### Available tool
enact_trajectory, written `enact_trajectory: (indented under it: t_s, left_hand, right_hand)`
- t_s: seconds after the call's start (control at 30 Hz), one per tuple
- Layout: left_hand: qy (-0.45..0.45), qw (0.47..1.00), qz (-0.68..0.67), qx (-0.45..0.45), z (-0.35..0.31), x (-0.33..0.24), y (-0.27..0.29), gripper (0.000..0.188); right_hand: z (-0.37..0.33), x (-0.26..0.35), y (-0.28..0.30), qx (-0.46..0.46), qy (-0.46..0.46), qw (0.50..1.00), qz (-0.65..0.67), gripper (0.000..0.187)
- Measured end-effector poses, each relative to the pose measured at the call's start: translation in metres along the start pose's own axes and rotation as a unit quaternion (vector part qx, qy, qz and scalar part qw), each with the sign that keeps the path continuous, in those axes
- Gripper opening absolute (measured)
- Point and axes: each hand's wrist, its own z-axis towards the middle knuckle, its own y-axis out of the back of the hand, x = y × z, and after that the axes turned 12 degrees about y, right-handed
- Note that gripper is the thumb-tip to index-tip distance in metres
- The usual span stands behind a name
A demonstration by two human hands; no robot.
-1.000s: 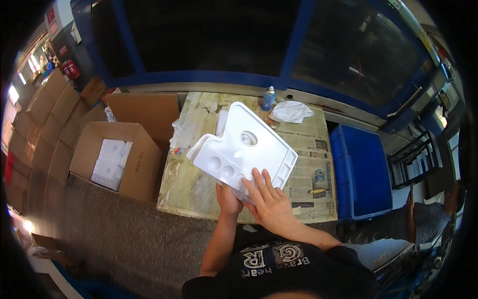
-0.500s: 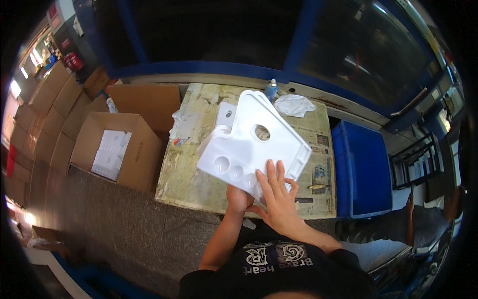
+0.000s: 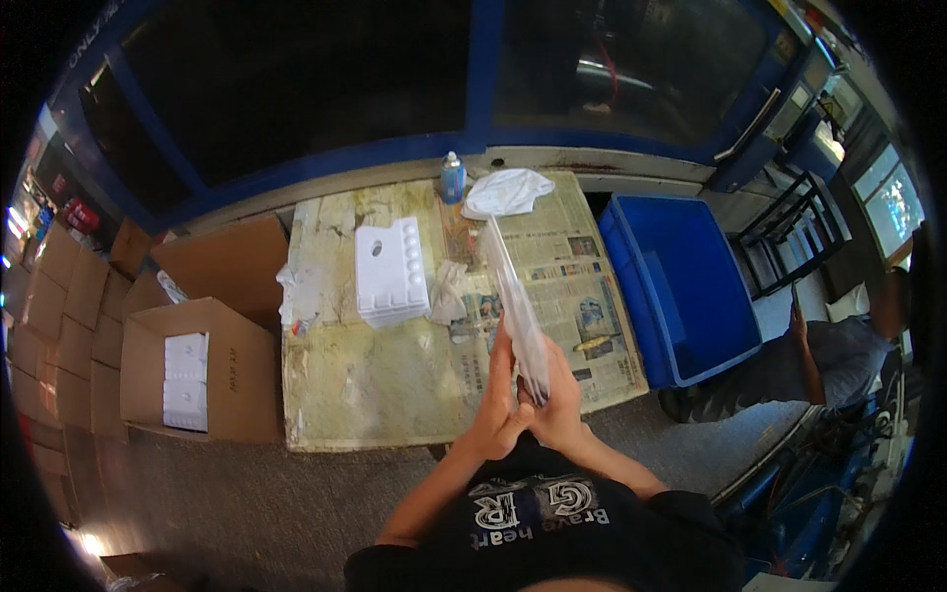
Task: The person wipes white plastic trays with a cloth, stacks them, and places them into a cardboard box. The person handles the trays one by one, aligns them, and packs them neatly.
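Note:
White plastic paint palettes [image 3: 516, 296] stand almost edge-on between my two hands over the table's front part; how many are in the grip I cannot tell. My left hand [image 3: 500, 400] presses against their left face, fingers pointing up. Around the lower right side, my right hand [image 3: 555, 395] is closed, its fingertips partly hidden. Further left on the table lies a neat stack of white palettes [image 3: 390, 271] with round wells and a thumb hole. Beside that stack is a crumpled pale glove or cloth [image 3: 449, 293].
Newspaper [image 3: 592, 296] covers the right part of the stained table [image 3: 365, 395]. A spray can [image 3: 453, 180] and white cloth [image 3: 508, 192] sit at the back. An open carton [image 3: 247, 380] holding white pieces stands left, a blue bin [image 3: 681, 286] right. Beyond it is another person [image 3: 789, 360].
The palettes have turned from face-up to nearly edge-on, and my hands now hold them from both sides. My view has swung right, showing the stack and glove or cloth uncovered.

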Motion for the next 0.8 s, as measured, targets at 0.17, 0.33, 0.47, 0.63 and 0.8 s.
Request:
enact_trajectory:
  t_s: [0.17,0.33,0.47,0.63,0.8]
  left_hand:
    - [0.124,0.927,0.122,-0.333,-0.016,0.04,0.047,0.08]
    - [0.281,0.938,-0.047,-0.197,-0.03,0.072,0.091,0.056]
    - [0.206,0.949,0.173,-0.163,-0.042,0.117,0.097,0.045]
    - [0.274,0.89,0.249,-0.266,-0.073,0.194,0.089,0.055]
    - [0.329,0.865,0.255,-0.28,-0.081,0.231,0.087,0.053]
  right_hand:
    - [-0.029,-0.051,0.016,0.145,-0.282,0.936,0.155,0.045]
    - [-0.059,-0.105,-0.02,0.17,-0.221,0.934,0.226,0.041]
    - [-0.076,-0.17,-0.077,0.162,-0.185,0.943,0.223,0.038]
    - [-0.124,-0.221,-0.124,0.154,-0.316,0.919,0.179,0.038]
    - [-0.138,-0.232,-0.132,0.135,-0.335,0.931,0.06,0.044]
